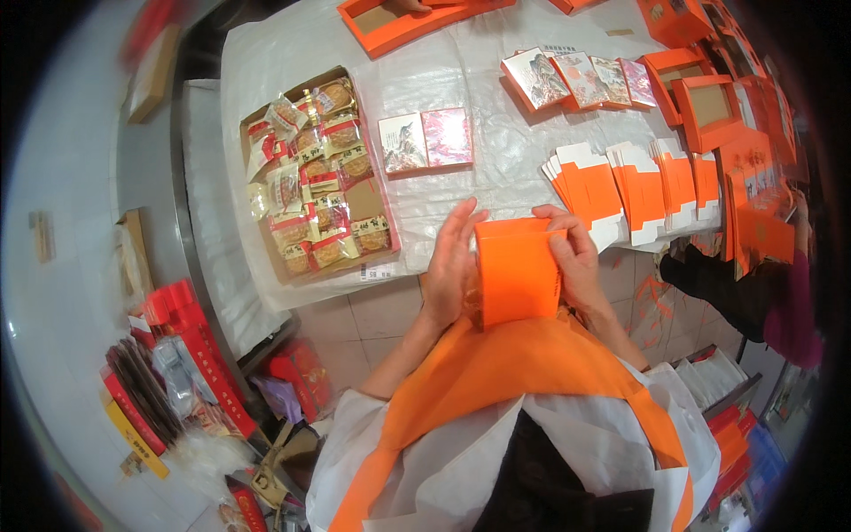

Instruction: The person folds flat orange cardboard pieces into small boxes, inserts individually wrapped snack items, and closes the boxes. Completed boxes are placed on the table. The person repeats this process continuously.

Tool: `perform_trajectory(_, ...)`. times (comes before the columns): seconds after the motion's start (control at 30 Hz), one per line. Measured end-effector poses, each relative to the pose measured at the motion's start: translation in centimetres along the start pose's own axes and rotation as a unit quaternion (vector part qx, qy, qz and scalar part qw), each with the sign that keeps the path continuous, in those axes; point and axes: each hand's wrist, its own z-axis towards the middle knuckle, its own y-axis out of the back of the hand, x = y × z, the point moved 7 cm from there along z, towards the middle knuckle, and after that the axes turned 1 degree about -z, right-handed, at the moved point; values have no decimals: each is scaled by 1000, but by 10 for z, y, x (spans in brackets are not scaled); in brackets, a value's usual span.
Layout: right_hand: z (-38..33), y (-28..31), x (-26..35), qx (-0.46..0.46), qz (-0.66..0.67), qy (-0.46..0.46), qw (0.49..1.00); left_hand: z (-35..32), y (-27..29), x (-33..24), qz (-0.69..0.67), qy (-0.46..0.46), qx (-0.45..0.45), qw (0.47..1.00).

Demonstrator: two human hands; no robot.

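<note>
An orange paper box, its top edge standing apart like an opening, is upright in front of my chest. My right hand grips its right side, fingers over the upper rim and closed. Along the left side of the box my left hand is cupped with its fingers pointing up. Between that palm and the box shows a shiny brownish thing, apparently a wrapped pastry, mostly hidden. To the left lies a shallow carton of wrapped round pastries, with a bare patch of cardboard at its right side.
Two printed boxes sit beside the carton on the white-covered table. Several more printed boxes stand farther right. Flat orange box blanks line the table's near right edge. Another person's hand touches an orange tray.
</note>
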Motion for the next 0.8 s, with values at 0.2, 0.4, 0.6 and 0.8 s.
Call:
perform_trajectory(0.2, 47, -12, -42, -37, 184, -42, 981, 5, -23, 57, -72, 226, 131, 963)
perform_trajectory(0.4, 78, 5, -70, 0, 68, -111, 992, 38, -3, 61, -95, 99, -21, 990)
perform_trajectory(0.6, 55, 27, -99, -18, 91, -271, 958, 92, 37, 78, 38, 33, -133, 990)
perform_trajectory(0.8, 98, 60, -162, -42, 90, -261, 960, 136, 65, 133, 161, 103, -170, 967)
